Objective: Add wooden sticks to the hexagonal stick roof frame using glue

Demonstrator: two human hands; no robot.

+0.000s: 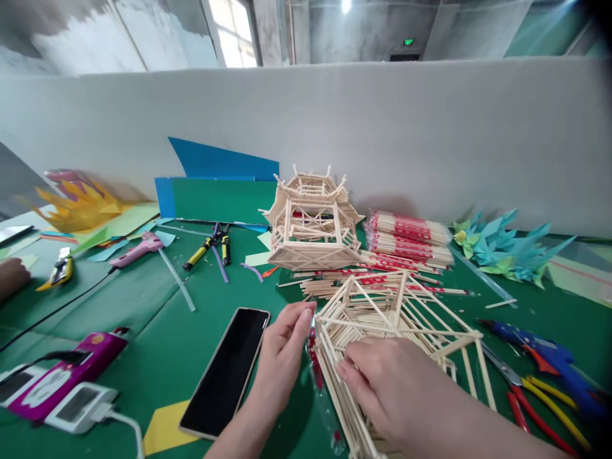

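A frame built of thin wooden sticks [406, 319] lies on the green table in front of me. My left hand [284, 347] touches its left edge, thumb and fingers pinched on the sticks. My right hand [387, 382] lies over the near side of the frame, fingers curled onto the sticks. Behind it stands a finished stick pavilion model [310, 220]. Packs of chopsticks in red-printed wrappers [411, 239] and loose sticks [335, 284] lie between the two models.
A black phone [227, 370] lies left of my left hand. A blue glue gun [540, 354] and red-yellow cutters [540, 398] are at right; a pink glue gun [141, 248], pliers [208, 245], power banks [67, 376], coloured paper [215, 185] at left. Another person's hand [12, 277] shows at far left.
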